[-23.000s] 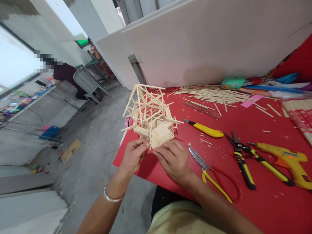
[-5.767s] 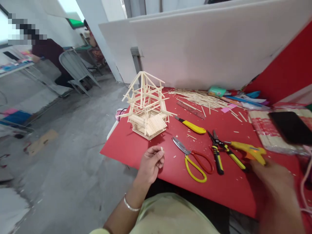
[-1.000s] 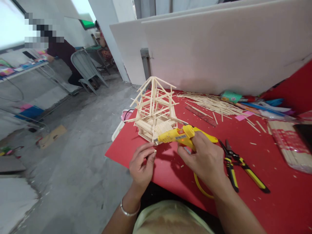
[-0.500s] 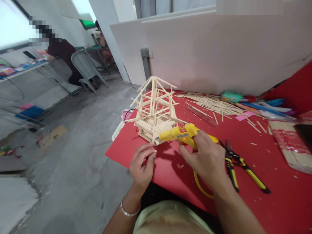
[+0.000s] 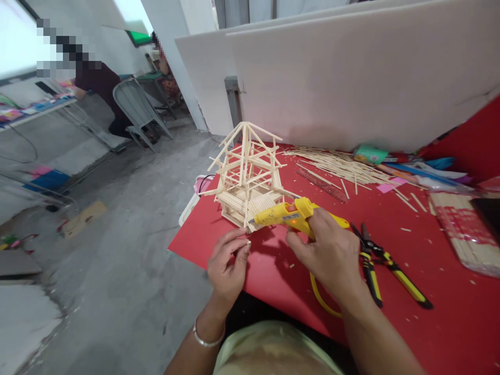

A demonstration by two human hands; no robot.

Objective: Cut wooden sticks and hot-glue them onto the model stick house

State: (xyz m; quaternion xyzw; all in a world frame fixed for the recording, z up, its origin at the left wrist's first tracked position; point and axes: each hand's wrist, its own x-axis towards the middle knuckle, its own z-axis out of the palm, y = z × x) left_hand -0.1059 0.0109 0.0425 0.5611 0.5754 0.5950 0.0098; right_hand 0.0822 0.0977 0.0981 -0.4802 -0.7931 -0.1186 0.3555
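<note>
My right hand (image 5: 330,245) grips a yellow glue gun (image 5: 285,214), whose nozzle points left at the near lower corner of a model house frame made of wooden sticks (image 5: 246,172). An orange light glows on the gun. My left hand (image 5: 229,260) is just below that corner, its thumb and fingers pinching a short piece of stick (image 5: 249,242). Its index fingertip is close to the nozzle; whether it touches the model I cannot tell. The model stands upright near the left edge of the red table (image 5: 269,297). My right hand and the gun hide most of the scissors.
Right of my right hand lie black-and-yellow snips (image 5: 377,260). A yellow cutter (image 5: 339,218) is partly behind the gun. Farther back are a pile of loose sticks (image 5: 336,165), a ruler (image 5: 322,182) and a packet of sticks (image 5: 461,234). A person (image 5: 101,88) sits far left.
Over the longer span, my right hand took the glue gun from the table's right side and brought it to the model. In the last second, the gun and both hands have barely moved.
</note>
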